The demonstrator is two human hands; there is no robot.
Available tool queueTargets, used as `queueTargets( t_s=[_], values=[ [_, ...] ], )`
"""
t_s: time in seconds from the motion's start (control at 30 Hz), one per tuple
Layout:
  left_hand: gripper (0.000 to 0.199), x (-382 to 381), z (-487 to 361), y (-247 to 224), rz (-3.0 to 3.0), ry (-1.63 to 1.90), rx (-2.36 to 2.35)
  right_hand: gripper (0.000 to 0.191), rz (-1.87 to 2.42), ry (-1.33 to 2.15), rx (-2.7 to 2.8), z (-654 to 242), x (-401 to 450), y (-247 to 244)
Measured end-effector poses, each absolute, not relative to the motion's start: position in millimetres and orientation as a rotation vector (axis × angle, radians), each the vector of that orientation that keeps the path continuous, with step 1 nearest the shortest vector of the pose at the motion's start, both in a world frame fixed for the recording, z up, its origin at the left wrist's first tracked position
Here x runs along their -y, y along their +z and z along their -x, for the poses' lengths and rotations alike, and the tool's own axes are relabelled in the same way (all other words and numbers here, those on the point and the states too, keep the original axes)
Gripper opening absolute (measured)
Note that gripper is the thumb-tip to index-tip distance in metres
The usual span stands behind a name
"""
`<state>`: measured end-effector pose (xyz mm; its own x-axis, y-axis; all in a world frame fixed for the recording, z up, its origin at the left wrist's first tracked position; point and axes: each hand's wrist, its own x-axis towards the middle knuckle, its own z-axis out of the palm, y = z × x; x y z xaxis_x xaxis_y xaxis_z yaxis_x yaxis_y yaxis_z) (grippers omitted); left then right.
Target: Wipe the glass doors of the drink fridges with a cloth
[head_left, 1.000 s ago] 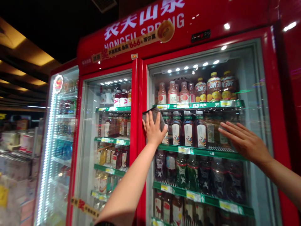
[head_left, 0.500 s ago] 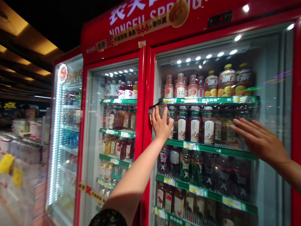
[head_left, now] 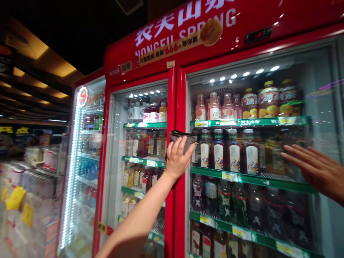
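Left hand (head_left: 177,159) holds a grey cloth (head_left: 185,137) against the red fridge frame (head_left: 181,204), fingers spread, probably so it won't slip. Right hand (head_left: 315,168), right of that, grips nothing, fingers straight.

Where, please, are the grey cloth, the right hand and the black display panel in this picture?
Grey cloth (head_left: 189,139): head view, upper part beyond the fingertips.
Right hand (head_left: 315,167): head view, back of the hand.
Black display panel (head_left: 258,35): head view, middle of its front.

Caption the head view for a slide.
Left hand presses a gray cloth to the red cooler frame; right hand open near the glass.
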<state>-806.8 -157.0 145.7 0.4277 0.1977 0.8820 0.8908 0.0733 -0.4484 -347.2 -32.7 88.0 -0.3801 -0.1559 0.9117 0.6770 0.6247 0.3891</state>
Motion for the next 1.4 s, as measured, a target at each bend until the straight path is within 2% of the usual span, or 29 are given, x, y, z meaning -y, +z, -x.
queueTargets(
  t_s=[0.1, 0.27, 0.33, 0.43, 0.57, 0.77, 0.83, 0.93, 1.1, 1.17, 1.23, 1.4],
  values=[
    [0.061, 148.5, 810.0, 147.4, 1.418, -0.738, 1.142, 0.054, 0.455, -0.874, 1.738, 349.7, 34.8, 88.2],
    [0.061, 122.1, 796.9, 195.3, 1.349, -0.925, 1.197, 0.050, 0.447, -0.823, 1.743, 355.1, 42.8, 89.8],
    [0.066, 119.4, 792.9, 199.8, 1.326, -0.970, 1.203, 0.049, 0.462, -0.786, 1.741, 357.0, 45.9, 90.0],
    [0.074, 123.8, 794.7, 172.4, 1.341, -0.958, 1.200, 0.051, 0.489, -0.778, 1.735, 355.6, 45.2, 89.8],
    [0.075, 128.6, 802.0, 140.3, 1.385, -0.870, 1.174, 0.060, 0.448, -1.027, 1.798, 345.5, 35.2, 90.9],
    [0.072, 114.7, 796.9, 206.1, 1.395, -0.935, 1.168, 0.062, 0.447, -1.117, 1.801, 337.2, 29.8, 91.7],
    [0.070, 113.7, 794.6, 214.3, 1.402, -0.981, 1.155, 0.061, 0.462, -1.088, 1.808, 337.4, 31.5, 90.6],
    [0.072, 121.0, 795.6, 179.5, 1.418, -1.005, 1.141, 0.060, 0.513, -0.986, 1.819, 341.1, 37.8, 88.2],
    [0.085, 147.0, 811.8, 59.5, 1.444, -0.881, 1.188, 0.056, 0.585, -0.772, 1.777, 353.2, 53.1, 84.5],
    [0.089, 154.8, 817.3, 33.5, 1.500, -0.774, 1.163, 0.054, 0.585, -0.742, 1.779, 356.0, 56.6, 84.0],
    [0.090, 157.8, 815.8, 33.5, 1.535, -0.727, 1.142, 0.053, 0.583, -0.734, 1.782, 357.0, 58.2, 84.0],
    [0.087, 144.1, 776.6, 79.8, 1.537, -0.867, 1.128, 0.054, 0.581, -0.738, 1.777, 356.5, 59.2, 84.6]
  ],
)
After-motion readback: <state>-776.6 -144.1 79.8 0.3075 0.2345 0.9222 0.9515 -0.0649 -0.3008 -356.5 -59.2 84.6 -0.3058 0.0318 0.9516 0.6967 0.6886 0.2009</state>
